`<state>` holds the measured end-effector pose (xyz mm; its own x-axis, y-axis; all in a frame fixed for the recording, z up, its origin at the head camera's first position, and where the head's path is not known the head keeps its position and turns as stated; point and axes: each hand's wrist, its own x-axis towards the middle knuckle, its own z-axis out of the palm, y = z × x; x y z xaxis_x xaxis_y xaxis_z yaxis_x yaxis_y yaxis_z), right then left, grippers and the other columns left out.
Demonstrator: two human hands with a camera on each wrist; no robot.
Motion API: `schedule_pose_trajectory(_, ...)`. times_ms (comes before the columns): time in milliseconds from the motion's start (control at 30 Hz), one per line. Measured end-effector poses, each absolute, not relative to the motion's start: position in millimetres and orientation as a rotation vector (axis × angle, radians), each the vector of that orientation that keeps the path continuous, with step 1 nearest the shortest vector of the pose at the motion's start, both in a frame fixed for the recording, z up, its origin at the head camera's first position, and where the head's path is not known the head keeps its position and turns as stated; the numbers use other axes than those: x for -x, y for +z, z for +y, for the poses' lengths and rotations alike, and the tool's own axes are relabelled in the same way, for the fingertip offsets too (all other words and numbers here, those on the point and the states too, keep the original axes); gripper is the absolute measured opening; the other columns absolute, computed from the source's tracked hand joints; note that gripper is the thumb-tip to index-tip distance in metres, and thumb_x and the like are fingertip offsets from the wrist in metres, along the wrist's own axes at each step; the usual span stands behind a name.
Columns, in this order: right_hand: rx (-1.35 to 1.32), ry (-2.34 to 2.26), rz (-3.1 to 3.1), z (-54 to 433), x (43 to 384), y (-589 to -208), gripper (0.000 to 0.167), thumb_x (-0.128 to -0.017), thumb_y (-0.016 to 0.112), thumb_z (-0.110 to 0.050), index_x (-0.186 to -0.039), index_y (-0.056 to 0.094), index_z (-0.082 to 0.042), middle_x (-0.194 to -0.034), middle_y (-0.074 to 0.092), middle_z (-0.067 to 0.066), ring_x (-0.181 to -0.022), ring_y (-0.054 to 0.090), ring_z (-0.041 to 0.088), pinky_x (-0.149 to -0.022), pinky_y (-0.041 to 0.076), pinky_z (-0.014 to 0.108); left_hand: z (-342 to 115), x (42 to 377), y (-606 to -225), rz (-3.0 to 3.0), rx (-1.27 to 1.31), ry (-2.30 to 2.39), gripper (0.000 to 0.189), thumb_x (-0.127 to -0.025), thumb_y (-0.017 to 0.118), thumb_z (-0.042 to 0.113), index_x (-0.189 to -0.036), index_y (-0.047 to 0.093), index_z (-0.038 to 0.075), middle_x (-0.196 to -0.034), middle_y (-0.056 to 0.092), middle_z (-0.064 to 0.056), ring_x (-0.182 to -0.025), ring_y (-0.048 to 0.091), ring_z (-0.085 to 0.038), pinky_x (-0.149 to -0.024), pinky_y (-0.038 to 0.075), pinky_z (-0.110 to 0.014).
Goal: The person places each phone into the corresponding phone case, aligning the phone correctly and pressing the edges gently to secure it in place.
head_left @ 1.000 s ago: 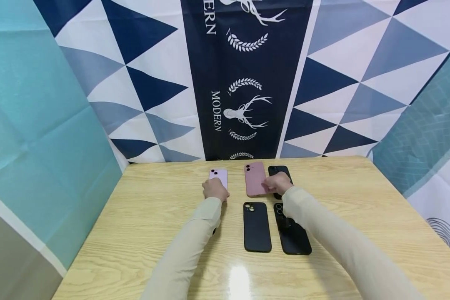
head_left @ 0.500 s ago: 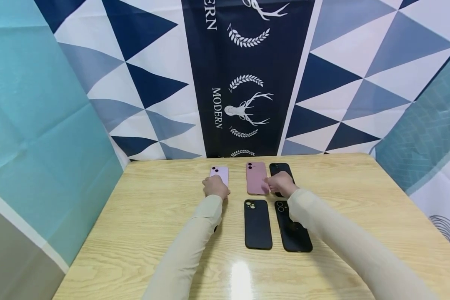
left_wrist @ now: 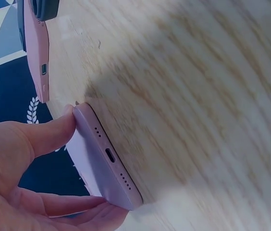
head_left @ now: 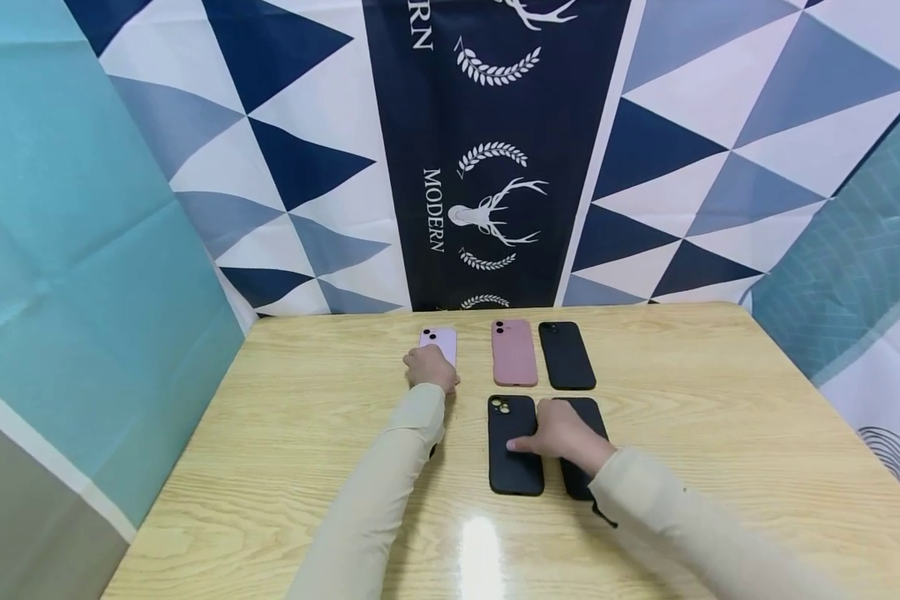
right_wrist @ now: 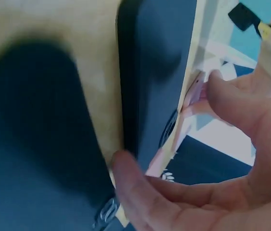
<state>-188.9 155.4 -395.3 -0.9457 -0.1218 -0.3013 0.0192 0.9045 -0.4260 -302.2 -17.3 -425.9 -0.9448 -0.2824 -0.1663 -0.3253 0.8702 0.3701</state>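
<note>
My left hand (head_left: 430, 368) pinches the lilac phone (head_left: 441, 338) by its long sides, on the left of the group. In the left wrist view, thumb and fingers press opposite edges near its charging port end (left_wrist: 109, 155). My right hand (head_left: 562, 435) hovers over the front pair of dark things, thumb stretched across the black phone case (head_left: 512, 477) with a camera cutout. The fingers are above the black phone or case (head_left: 588, 412) beside it, whose camera end is partly covered. In the right wrist view, a fingertip (right_wrist: 126, 166) points into the gap between the two, thumb spread away.
Behind the front pair lie a pink phone (head_left: 515, 354) and a black phone or case (head_left: 567, 357), side by side near the far edge of the wooden table (head_left: 285, 450). A patterned cloth (head_left: 487, 125) hangs directly behind the table.
My right hand has left the gap between the pink and black back-row things and come nearer, over the front black pair. The left hand stays on the lilac phone. The head view tilts slightly.
</note>
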Motion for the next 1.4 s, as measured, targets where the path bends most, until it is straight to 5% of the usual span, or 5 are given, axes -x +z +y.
schedule_pose_trajectory(333,-0.008,-0.535,2.893,135,171,-413,0.056,-0.063,0.086,-0.051,-0.059,0.052,-0.005,-0.066,0.052,0.009,-0.066,0.050,0.021,-0.057,0.046,0.032,-16,303,-425,2.941,0.485,0.620,0.053,-0.069,0.085,0.022,-0.112,0.065,-0.001,-0.113,0.059,-0.021,-0.109,0.052,-0.031,-0.085,0.055,-0.041)
schedule_pose_trajectory(633,-0.128,-0.390,2.921,121,179,-418,0.093,-0.059,0.086,-0.056,-0.109,0.060,0.018,-0.104,0.055,0.034,-0.098,0.059,0.048,-0.076,0.058,0.048,-15,304,-423,2.923,0.512,0.621,0.044,-0.073,0.082,0.020,-0.109,0.066,0.000,-0.111,0.058,-0.021,-0.106,0.052,-0.031,-0.082,0.055,-0.042)
schedule_pose_trajectory(833,-0.111,-0.448,2.883,123,183,-415,0.086,-0.054,0.093,-0.043,-0.110,0.059,0.012,-0.103,0.055,0.029,-0.096,0.060,0.045,-0.079,0.056,0.049,-11,307,-426,2.934,0.538,0.661,0.032,-0.083,0.069,0.015,-0.111,0.066,-0.001,-0.112,0.058,-0.023,-0.106,0.052,-0.033,-0.080,0.055,-0.042)
schedule_pose_trajectory(1167,-0.138,-0.636,2.835,125,187,-418,0.108,-0.052,0.095,-0.036,-0.129,0.041,0.016,-0.117,0.050,0.037,-0.111,0.052,0.054,-0.093,0.051,0.055,-17,313,-423,2.876,0.639,0.687,0.049,-0.070,0.083,0.016,-0.112,0.065,0.000,-0.115,0.056,-0.023,-0.109,0.050,-0.032,-0.083,0.054,-0.039)
schedule_pose_trajectory(1400,-0.140,-0.735,2.818,132,185,-420,0.105,-0.053,0.095,-0.034,-0.128,0.039,0.014,-0.119,0.051,0.037,-0.111,0.054,0.052,-0.091,0.051,0.054,-18,316,-421,2.817,0.654,0.664,0.061,-0.067,0.088,0.026,-0.117,0.063,0.004,-0.119,0.053,-0.020,-0.111,0.049,-0.030,-0.089,0.050,-0.039)
